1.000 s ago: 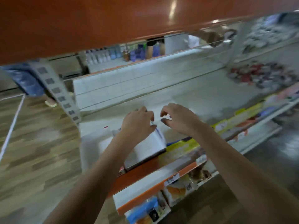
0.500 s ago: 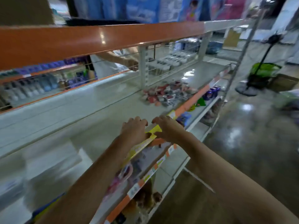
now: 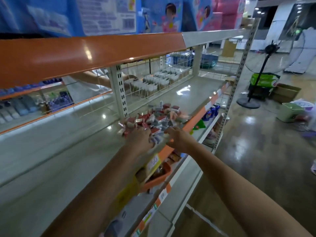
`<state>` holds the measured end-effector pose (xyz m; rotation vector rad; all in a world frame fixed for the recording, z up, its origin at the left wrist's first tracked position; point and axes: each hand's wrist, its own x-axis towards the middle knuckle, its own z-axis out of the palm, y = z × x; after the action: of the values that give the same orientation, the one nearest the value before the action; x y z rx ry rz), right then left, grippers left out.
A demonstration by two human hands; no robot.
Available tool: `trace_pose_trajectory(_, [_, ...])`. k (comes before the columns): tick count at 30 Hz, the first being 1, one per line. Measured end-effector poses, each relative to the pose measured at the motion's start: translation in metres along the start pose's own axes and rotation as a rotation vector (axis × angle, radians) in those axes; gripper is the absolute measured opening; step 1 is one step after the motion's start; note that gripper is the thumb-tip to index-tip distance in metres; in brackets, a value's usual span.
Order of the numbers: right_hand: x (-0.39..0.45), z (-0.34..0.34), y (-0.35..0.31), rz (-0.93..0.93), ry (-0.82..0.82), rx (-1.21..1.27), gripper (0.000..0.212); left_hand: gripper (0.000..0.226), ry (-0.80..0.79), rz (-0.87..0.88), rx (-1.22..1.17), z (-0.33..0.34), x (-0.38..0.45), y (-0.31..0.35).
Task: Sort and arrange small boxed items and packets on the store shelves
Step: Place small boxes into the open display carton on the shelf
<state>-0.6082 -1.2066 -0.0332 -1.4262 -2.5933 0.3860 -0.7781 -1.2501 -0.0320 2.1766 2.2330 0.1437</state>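
A loose heap of small red, grey and white boxes (image 3: pixel 154 116) lies near the front of the pale middle shelf (image 3: pixel 59 161). My left hand (image 3: pixel 139 138) rests on the near edge of the heap, fingers curled down over a few boxes. Just to its right, my right hand (image 3: pixel 177 136) touches the same edge, fingers bent among the boxes by the orange shelf lip (image 3: pixel 195 122). Blur hides whether either hand grips a box.
An orange-fronted upper shelf (image 3: pixel 89 52) overhangs the work area. Behind the wire mesh, another person's hand (image 3: pixel 130 77) reaches among white boxes (image 3: pixel 160 79). An orange basket (image 3: pixel 157 177) and packets sit on lower shelves. A standing fan (image 3: pixel 261 72) and cardboard box (image 3: pixel 285 93) stand on the floor at right.
Both hands and my view have moved right along the shelf, from a white box to the heap of small boxes, and now touch its near edge.
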Motion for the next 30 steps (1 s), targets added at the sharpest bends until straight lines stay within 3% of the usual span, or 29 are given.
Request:
trace_pose_trajectory(4, [0.066, -0.010, 0.021, -0.040, 0.016, -0.019, 0.049, 0.055, 0.013, -0.055, 0.021, -0.003, 0.052, -0.016])
trace_pose_trajectory(8, [0.113, -0.009, 0.039, -0.096, 0.030, -0.061, 0.046, 0.036, 0.043, -0.150, -0.004, -0.001, 0.090, -0.035])
trace_pose_trajectory(17, [0.159, -0.008, 0.060, -0.245, -0.081, -0.127, 0.038, 0.043, 0.043, -0.252, -0.081, 0.020, 0.123, -0.057])
trace_pose_trajectory(22, [0.176, -0.006, 0.074, -0.424, -0.071, -0.042, 0.035, 0.025, 0.058, -0.302, -0.107, 0.026, 0.126, -0.058])
trace_pose_trajectory(30, [0.186, -0.010, 0.086, -0.567, -0.125, 0.197, 0.034, 0.043, -0.022, -0.314, -0.023, 0.024, 0.123, -0.058])
